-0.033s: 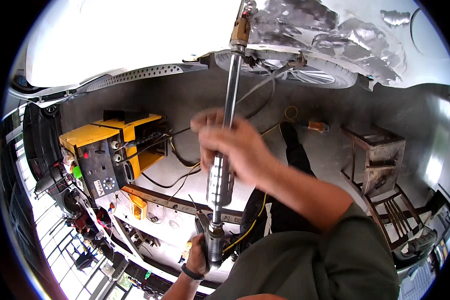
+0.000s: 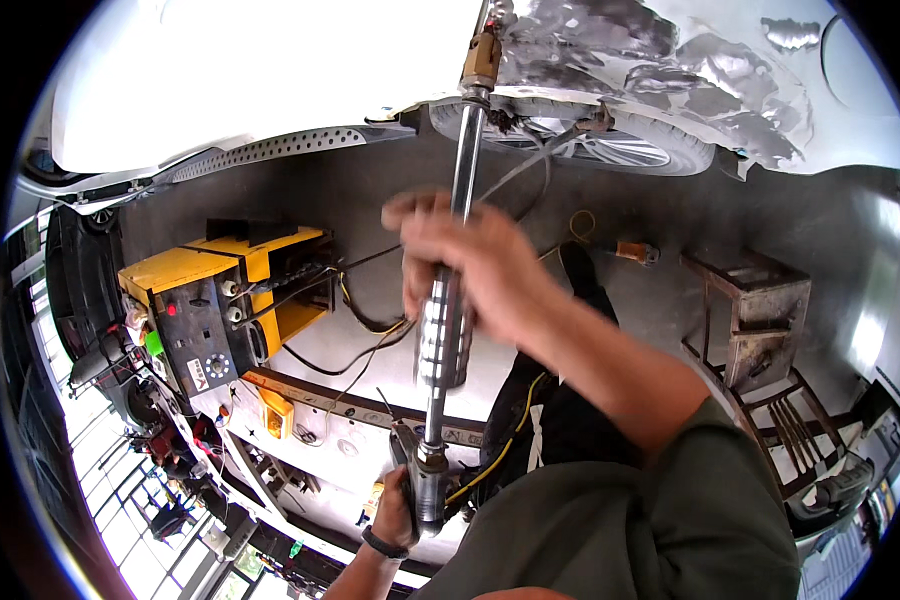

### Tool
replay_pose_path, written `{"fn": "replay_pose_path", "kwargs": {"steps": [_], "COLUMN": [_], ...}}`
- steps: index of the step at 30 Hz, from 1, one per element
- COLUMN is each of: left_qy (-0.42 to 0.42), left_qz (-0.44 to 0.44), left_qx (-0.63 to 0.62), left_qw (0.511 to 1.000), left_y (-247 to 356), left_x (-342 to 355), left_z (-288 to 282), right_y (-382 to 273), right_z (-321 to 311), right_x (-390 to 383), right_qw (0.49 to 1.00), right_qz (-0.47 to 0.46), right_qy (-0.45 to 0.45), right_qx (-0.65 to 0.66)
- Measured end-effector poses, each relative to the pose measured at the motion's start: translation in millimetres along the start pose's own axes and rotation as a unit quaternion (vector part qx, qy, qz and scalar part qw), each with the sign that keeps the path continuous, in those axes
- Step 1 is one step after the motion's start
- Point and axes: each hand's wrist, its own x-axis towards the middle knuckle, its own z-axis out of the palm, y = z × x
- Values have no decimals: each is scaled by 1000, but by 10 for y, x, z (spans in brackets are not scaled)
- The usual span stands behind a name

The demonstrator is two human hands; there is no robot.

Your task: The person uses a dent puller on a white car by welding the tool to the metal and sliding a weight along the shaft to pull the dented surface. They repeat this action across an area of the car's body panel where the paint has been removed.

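A long steel slide-hammer tool crosses the middle of the view, its rod point(image 2: 466, 155) running up to a brass-coloured fitting point(image 2: 481, 62) against the white car panel point(image 2: 270, 70), beside patches of bare, scuffed metal point(image 2: 710, 80). My right hand point(image 2: 470, 255), blurred by motion, is wrapped round the top of the sliding cylindrical weight point(image 2: 438, 340) on the rod. Lower down, my left hand point(image 2: 395, 505) is closed on the dark handle point(image 2: 428, 495) at the tool's near end, with a yellow cable point(image 2: 510, 440) beside it.
A yellow machine point(image 2: 180, 310) with cables stands at the left. A wheel point(image 2: 670, 150) sits under the panel. An orange-handled tool point(image 2: 635, 252) lies on the floor near my foot point(image 2: 580, 270). A wooden stool point(image 2: 765, 320) stands at the right, tools and a dark car behind at left.
My right hand and the sliding weight have moved slightly up the rod, toward the car panel. My left hand stays on the handle.
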Motion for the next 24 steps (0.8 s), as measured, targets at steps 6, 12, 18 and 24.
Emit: {"fn": "replay_pose_path", "kwargs": {"steps": [6, 12, 18, 24], "left_qy": [11, 8, 16, 13], "left_qz": [2, -1, 5, 21], "left_qx": [-2, -11, -7, 3], "left_qw": [1000, 1000, 1000, 1000], "left_y": [44, 146, 103, 170], "left_x": [-19, 7, 84, 93], "left_z": [-42, -74, -127, -80], "right_y": [257, 796, 350, 734], "right_z": [32, 171, 42, 106], "right_x": [-29, -397, -77, -297], "right_qw": [995, 996, 998, 995], "right_qz": [-99, -31, -40, -85], "right_qy": [17, -20, -7, -3], "right_qx": [9, 86, 44, 61]}}
